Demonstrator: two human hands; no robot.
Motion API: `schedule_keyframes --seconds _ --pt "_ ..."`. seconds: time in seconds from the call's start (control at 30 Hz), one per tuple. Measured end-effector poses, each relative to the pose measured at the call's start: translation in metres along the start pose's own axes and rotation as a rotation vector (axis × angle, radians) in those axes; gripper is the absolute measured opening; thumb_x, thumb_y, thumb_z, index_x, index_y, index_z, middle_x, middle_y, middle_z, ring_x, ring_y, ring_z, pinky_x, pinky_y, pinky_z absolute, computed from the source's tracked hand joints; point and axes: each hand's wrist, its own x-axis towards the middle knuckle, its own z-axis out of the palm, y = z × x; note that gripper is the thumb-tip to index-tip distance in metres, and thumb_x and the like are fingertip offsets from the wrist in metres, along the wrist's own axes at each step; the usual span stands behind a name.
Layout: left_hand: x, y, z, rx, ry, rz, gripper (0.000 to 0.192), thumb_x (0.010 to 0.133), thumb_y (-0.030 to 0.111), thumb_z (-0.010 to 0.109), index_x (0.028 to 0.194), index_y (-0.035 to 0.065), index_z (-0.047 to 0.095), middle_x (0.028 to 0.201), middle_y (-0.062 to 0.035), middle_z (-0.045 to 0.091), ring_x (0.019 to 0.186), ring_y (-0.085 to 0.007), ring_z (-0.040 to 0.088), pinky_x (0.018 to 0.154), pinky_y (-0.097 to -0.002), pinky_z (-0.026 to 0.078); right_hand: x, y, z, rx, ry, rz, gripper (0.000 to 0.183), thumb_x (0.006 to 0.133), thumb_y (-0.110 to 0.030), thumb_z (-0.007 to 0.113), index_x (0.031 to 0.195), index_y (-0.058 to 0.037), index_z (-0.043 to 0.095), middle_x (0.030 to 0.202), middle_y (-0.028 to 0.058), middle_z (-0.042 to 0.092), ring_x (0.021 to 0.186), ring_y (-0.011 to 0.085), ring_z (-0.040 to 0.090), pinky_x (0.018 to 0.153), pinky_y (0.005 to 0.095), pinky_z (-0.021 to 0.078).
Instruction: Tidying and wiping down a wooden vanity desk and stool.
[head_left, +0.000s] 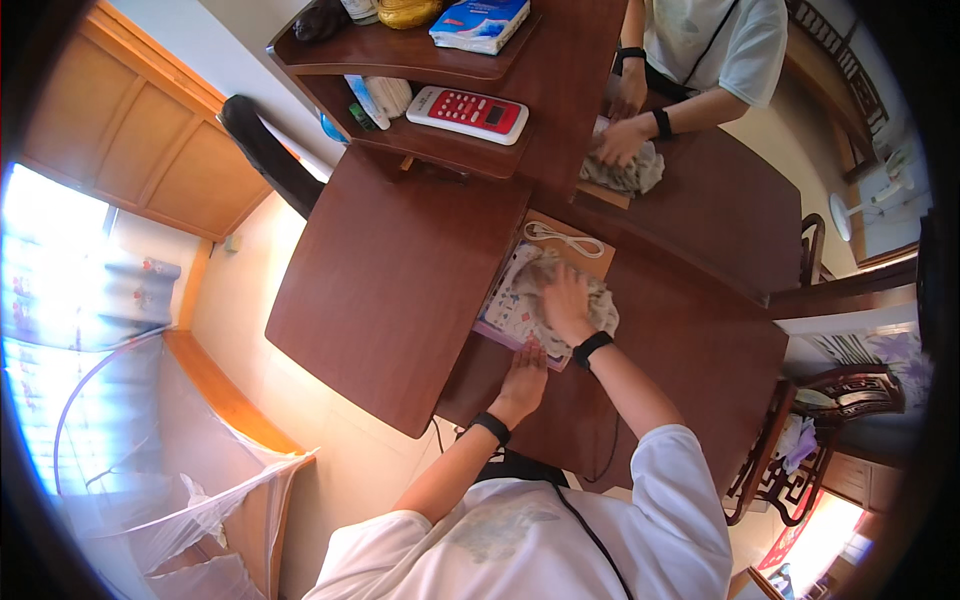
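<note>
A flat item with a patterned cover (504, 309), perhaps a book or thin box, lies on the dark wooden desk. My right hand (568, 298) presses down on a crumpled grey-beige cloth (602, 306) that covers much of it. At the near edge, the fingertips of my left hand (525, 379) touch the cover; whether the thumb grips beneath is hidden. Beyond the cloth, a coiled white cable (564, 238) rests on a brown cardboard surface (598, 264).
A raised wooden panel (390, 277) stands left of the item. Shelves behind hold a red-and-white remote-like device (469, 114) and a blue tissue pack (480, 22). A mirror (720, 180) reflects my arms. A carved wooden chair (780, 450) stands right, a netted bed (225, 517) left.
</note>
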Motion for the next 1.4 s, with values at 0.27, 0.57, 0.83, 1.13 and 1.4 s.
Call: schedule_keyframes --seconds 0.27,0.57,0.83,1.13,1.4 --pt "0.013 -0.042 -0.015 -0.515 0.243 -0.383 0.069 0.072 0.025 0.06 0.122 -0.0116 0.03 0.13 -0.0294 0.025 0.122 -0.038 0.025 0.1 -0.0403 0.023 -0.003 0.01 0.005 -0.031 0.199 0.0 0.046 0.069 -0.016 0.055 0.115 -0.0178 0.051 0.097 0.0118 0.046 0.094 0.0273 0.044 0.073 0.0404 0.0358" --pt "0.026 -0.039 -0.011 -0.163 0.133 -0.435 0.093 0.063 0.046 0.065 0.123 -0.0136 0.026 0.13 -0.0305 0.024 0.121 -0.0395 0.024 0.101 -0.0446 0.02 -0.009 0.004 0.015 -0.091 0.019 -0.192 0.051 0.065 -0.02 0.059 0.115 -0.0173 0.051 0.092 0.0124 0.048 0.09 0.0261 0.049 0.072 0.04 0.0375" --pt "0.029 -0.042 0.009 -0.141 0.184 -0.466 0.1 0.06 0.055 0.062 0.122 -0.0137 0.027 0.129 -0.031 0.024 0.121 -0.0394 0.025 0.1 -0.0441 0.021 -0.01 -0.008 0.011 -0.019 -0.024 -0.054 0.058 0.062 -0.017 0.06 0.118 -0.0081 0.045 0.096 0.0175 0.049 0.088 0.0296 0.05 0.072 0.041 0.0392" --pt "0.033 -0.038 -0.004 -0.102 0.108 -0.475 0.103 0.058 0.06 0.06 0.121 -0.0149 0.028 0.128 -0.0318 0.026 0.12 -0.0382 0.028 0.1 -0.0418 0.021 -0.019 0.043 0.004 0.019 0.063 0.079 0.053 0.067 -0.022 0.059 0.117 -0.0135 0.049 0.092 0.0165 0.053 0.084 0.0294 0.053 0.067 0.0398 0.0425" --pt "0.035 -0.043 0.005 0.02 0.119 -0.477 0.105 0.056 0.062 0.059 0.121 -0.0149 0.028 0.127 -0.0316 0.028 0.12 -0.0365 0.03 0.1 -0.0402 0.023 -0.056 0.008 0.009 -0.083 0.134 -0.168 0.047 0.067 -0.018 0.057 0.113 -0.0108 0.052 0.09 0.0137 0.052 0.088 0.0265 0.051 0.065 0.0356 0.0404"
